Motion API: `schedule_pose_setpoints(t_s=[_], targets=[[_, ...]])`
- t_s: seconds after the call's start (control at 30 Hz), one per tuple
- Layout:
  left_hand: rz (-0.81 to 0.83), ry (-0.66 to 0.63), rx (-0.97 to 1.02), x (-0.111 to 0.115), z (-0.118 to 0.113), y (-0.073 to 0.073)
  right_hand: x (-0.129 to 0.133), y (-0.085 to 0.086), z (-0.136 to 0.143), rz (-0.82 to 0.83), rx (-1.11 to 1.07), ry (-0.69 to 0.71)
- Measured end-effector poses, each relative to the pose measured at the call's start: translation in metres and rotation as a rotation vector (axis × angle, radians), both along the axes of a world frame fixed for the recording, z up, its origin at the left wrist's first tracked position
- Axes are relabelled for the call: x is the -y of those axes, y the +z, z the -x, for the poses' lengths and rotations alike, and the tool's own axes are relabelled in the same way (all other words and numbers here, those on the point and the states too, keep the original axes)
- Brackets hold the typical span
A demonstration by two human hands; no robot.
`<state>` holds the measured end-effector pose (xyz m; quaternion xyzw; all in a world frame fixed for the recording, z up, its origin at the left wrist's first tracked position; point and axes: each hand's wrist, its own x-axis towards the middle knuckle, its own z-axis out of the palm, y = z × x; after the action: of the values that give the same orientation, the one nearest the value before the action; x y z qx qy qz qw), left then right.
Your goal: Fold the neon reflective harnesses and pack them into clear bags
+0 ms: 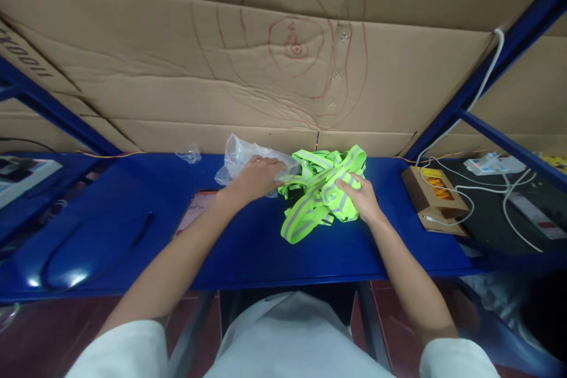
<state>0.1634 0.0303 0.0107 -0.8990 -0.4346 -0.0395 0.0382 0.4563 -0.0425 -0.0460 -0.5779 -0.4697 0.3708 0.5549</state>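
The fluorescent reflective strap bundle (pixel 330 194) lies on the blue counter (pixel 274 263), just left of the right grip (pixel 361 195) and just beyond the fingertips of the left grip (pixel 261 174). The right grip is narrow, thumb on top, holding folded straps at the bundle's right side. The left grip curls over the clear plastic bag (pixel 239 156); whether it pinches the film I cannot tell, as the fingertips are partly hidden.

To handle this well, I would gather the loose loop (pixel 291 229), nearer the wearer than both grips, into the folds before shifting the bundle, and steady the film with the left grip so no strap snags.

The bundle has no clear front. Its long axis slants from beyond the right grip to that loop, which points toward the wearer and leftward. The bag stretches sideways under the left grip.
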Motion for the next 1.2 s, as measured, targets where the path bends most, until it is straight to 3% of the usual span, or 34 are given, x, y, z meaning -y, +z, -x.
schedule_pose_setpoints(t_s=[0.17,0.3,0.43,0.63,0.8,0.93,1.1,1.2], targets=[[-0.098,-0.136,0.045,0.061,-0.017,-0.01,0.006,0.004,0.001,0.128,0.062,0.053],[-0.024,-0.144,-0.053,0.086,-0.015,-0.008,0.011,0.007,0.005,0.173,0.144,0.312],[-0.002,-0.273,-0.055,0.067,-0.016,0.002,0.012,0.007,0.007,0.137,0.164,0.554],[0.137,-0.41,-0.028,0.029,-0.022,-0.009,0.012,0.005,0.007,0.208,0.118,0.61],[0.089,-0.418,0.033,0.036,-0.021,-0.02,0.011,0.001,0.006,0.217,0.133,0.644],[0.035,-0.473,0.005,0.049,-0.026,-0.016,0.011,0.007,0.003,0.226,0.246,0.66],[0.112,-0.579,-0.02,0.052,-0.04,-0.009,0.017,0.015,0.0,0.102,0.187,0.812],[0.193,-0.581,0.014,0.048,-0.045,-0.008,0.021,0.015,0.001,0.103,0.244,0.613]])
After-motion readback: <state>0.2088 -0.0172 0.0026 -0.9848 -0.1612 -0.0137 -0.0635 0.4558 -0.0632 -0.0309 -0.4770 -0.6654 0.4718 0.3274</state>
